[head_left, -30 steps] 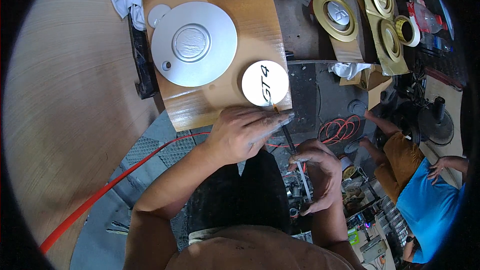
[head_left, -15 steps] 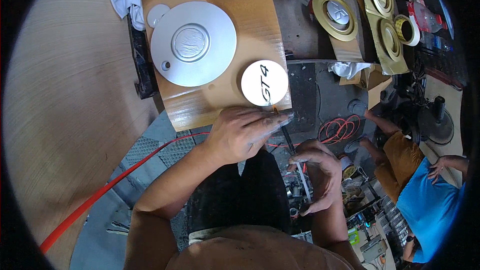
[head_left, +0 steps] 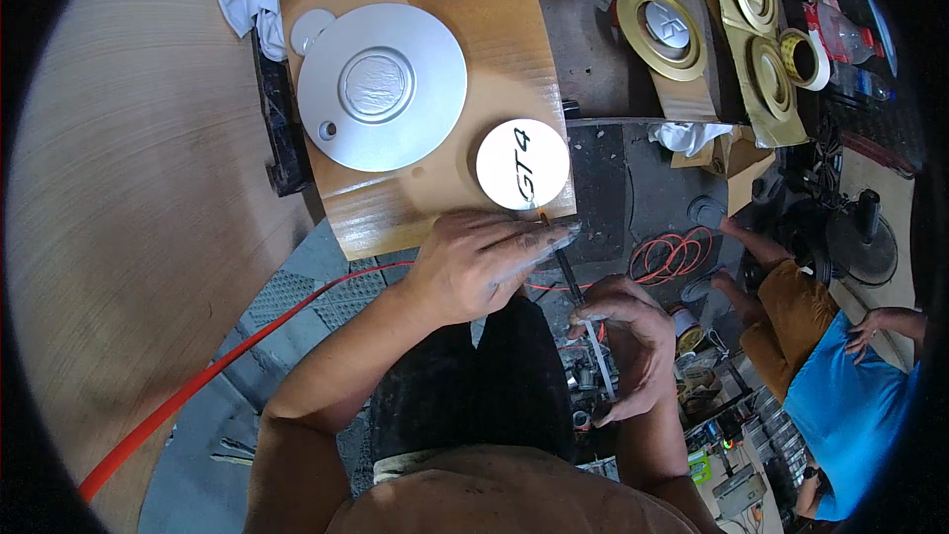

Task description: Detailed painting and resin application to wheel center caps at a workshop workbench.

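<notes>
The white disc (head_left: 523, 164) lies flat at the near right corner of the board (head_left: 504, 40), close to both edges, black lettering facing up. The silver disc (head_left: 382, 87) lies beyond it, nearer the board's left edge; a clear gap separates the two.

The right hand (head_left: 643, 346) is curled, half closed, about the rear of a syringe-like tool (head_left: 571, 279), fingers at the barrel and thumb toward the pale end. The left hand (head_left: 474, 262) is over the near edge, fingers together and nearly straight, crossing the tool's dark front part. Whether it grips the tool or merely guides it cannot be told.

The tool is slanted, its tip at the disc's near rim, below the lettering. Contact cannot be confirmed at this size.

Assessment: the step in hand appears to be fine work on the lettering. It calls for the left hand to steady the front near the tip, and the right to give light, even pressure from the rear. The tip should follow the stroke edges closely; excess pressure risks a blot on the white face. The disc appears unheld, so a sideways push could shift it. Fingers should clear any wet strokes.
</notes>
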Available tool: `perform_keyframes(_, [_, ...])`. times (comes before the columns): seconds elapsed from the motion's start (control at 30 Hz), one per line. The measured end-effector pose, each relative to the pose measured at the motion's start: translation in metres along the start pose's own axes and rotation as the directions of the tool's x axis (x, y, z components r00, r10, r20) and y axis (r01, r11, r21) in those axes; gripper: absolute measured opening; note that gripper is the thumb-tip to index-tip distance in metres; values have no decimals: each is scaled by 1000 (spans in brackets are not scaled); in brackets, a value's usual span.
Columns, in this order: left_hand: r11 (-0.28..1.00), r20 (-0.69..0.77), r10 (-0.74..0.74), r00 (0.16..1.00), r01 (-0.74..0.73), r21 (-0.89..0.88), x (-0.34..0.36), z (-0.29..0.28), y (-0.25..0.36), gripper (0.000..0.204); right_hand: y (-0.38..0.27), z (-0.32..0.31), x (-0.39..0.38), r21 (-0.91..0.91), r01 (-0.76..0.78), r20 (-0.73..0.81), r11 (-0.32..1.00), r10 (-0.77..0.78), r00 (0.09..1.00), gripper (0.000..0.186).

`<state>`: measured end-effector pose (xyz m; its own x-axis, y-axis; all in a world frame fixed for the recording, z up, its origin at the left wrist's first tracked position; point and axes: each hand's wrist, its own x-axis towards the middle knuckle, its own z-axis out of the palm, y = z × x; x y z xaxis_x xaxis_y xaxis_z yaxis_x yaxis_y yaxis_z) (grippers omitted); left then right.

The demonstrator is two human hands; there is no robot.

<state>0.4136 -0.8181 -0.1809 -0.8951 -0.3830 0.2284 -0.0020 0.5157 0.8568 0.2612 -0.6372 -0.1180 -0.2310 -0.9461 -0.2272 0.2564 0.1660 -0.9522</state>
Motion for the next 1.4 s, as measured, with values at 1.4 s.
perform_keyframes(1.4, [999, 13, -17, 1000, 18, -42, -2, -1, 1, 34, 0, 0, -2, 17, 7, 33, 1000, -7, 999, 88])
